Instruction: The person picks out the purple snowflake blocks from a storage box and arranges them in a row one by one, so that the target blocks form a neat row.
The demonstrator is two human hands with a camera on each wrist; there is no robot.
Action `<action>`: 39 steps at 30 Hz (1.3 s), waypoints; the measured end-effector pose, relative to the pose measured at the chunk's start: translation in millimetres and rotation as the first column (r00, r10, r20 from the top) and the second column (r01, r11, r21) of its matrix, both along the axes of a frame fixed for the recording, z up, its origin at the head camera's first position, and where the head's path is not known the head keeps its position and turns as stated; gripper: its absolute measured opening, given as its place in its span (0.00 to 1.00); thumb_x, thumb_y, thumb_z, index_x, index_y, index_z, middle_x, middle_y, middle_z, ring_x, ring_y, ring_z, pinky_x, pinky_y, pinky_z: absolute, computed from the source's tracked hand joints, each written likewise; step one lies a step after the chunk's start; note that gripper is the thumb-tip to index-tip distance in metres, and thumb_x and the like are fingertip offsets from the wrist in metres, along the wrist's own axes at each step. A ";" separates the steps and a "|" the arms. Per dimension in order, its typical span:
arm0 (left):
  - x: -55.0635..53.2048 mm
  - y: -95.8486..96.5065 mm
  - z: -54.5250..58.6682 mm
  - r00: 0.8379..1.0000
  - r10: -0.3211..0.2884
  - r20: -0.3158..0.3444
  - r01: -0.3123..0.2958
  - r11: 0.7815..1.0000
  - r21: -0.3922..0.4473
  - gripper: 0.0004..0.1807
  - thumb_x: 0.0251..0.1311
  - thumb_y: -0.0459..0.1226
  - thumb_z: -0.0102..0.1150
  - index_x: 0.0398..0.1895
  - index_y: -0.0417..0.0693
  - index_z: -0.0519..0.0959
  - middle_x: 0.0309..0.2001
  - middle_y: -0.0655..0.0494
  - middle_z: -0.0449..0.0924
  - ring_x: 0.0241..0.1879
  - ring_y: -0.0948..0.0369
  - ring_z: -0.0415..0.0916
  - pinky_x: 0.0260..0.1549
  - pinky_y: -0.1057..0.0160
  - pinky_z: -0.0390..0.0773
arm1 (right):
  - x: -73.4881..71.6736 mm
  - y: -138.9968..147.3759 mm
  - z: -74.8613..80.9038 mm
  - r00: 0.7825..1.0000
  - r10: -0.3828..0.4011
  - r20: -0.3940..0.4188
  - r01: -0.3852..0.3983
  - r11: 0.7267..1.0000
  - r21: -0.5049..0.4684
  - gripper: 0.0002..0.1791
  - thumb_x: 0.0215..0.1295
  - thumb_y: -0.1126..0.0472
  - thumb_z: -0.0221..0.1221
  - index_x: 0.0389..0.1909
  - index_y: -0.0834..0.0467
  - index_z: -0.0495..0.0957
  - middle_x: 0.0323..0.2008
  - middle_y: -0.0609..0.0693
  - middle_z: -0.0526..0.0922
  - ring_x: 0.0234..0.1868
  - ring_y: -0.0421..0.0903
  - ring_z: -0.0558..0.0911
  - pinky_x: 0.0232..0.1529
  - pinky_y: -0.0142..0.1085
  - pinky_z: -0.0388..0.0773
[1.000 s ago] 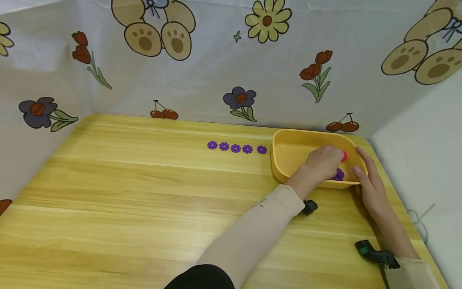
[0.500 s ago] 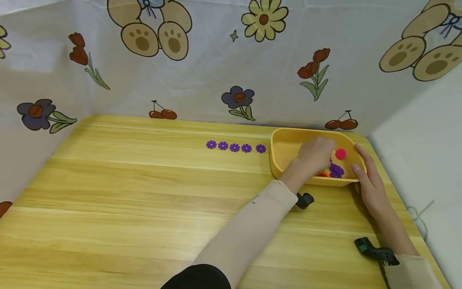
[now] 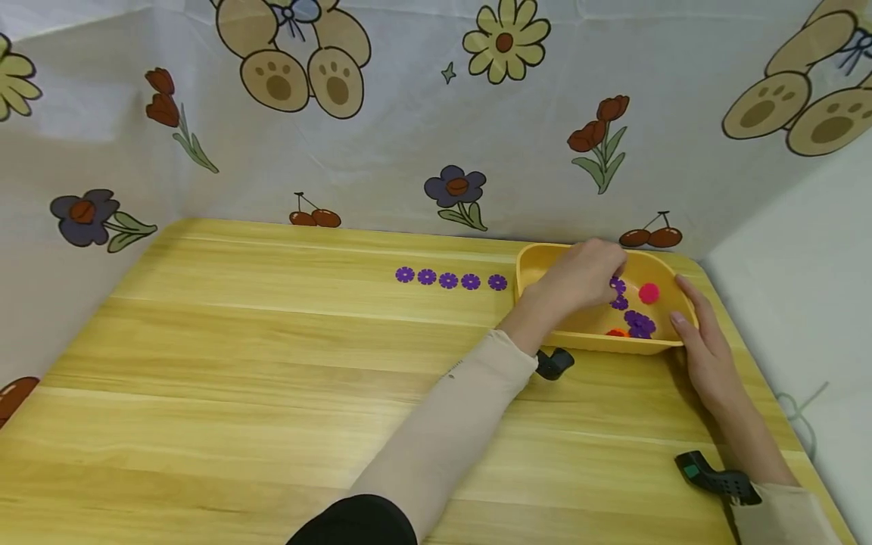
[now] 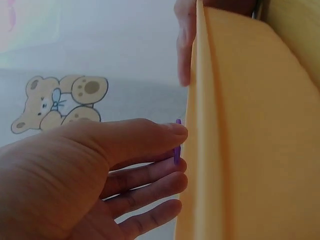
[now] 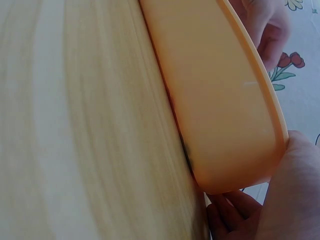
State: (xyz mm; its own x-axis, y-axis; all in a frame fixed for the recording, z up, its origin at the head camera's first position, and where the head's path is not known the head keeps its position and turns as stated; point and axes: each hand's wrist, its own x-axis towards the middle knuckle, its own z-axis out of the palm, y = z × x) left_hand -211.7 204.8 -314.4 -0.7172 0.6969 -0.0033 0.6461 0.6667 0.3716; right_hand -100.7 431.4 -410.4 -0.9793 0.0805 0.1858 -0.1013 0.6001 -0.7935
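Note:
My left hand is inside the yellow plastic bin. In the left wrist view, its thumb and index finger pinch a thin purple notched disc, seen edge-on, while the other fingers extend below. More purple discs lie in the bin, along with a pink disc and a partly hidden orange piece. My right hand grips the bin's right end, thumb at the rim and fingers around the outside. In the right wrist view, the bin's outer wall covers part of those fingers.
A row of several purple flower-shaped discs lies on the wooden table left of the bin. The rightmost disc sits close to the bin. Behind stands a white printed cloth; a white surface borders the table's right edge.
My left hand has moved left and toward the back of the bin, uncovering the pink disc, purple discs and orange piece. The right hand keeps its hold on the bin.

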 end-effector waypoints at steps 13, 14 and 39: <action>-24.7 -88.1 24.8 0.999 0.010 -0.036 -0.008 0.999 0.032 0.11 0.72 0.43 0.66 0.52 0.51 0.82 0.50 0.61 0.82 0.47 0.64 0.75 0.48 0.69 0.75 | -2.3 3.5 -0.1 1.000 0.010 -0.026 -0.010 1.000 0.007 0.32 0.86 0.54 0.42 0.86 0.41 0.48 0.84 0.35 0.49 0.85 0.38 0.43 0.82 0.53 0.28; -26.4 -95.1 24.1 0.999 0.012 -0.043 -0.011 0.999 0.037 0.11 0.72 0.43 0.66 0.52 0.51 0.83 0.50 0.60 0.82 0.47 0.64 0.75 0.48 0.68 0.76 | -2.4 3.8 0.1 1.000 0.011 -0.025 -0.011 1.000 0.008 0.32 0.86 0.54 0.42 0.86 0.41 0.48 0.84 0.35 0.49 0.85 0.38 0.43 0.82 0.53 0.27; -56.4 -265.5 -12.7 0.988 0.148 0.052 -0.153 0.984 0.093 0.10 0.63 0.35 0.73 0.45 0.42 0.86 0.43 0.48 0.85 0.44 0.54 0.79 0.48 0.57 0.80 | 0.1 1.6 -5.1 1.000 0.017 -0.016 -0.017 1.000 0.002 0.32 0.86 0.55 0.40 0.86 0.39 0.46 0.85 0.37 0.45 0.86 0.39 0.39 0.80 0.59 0.22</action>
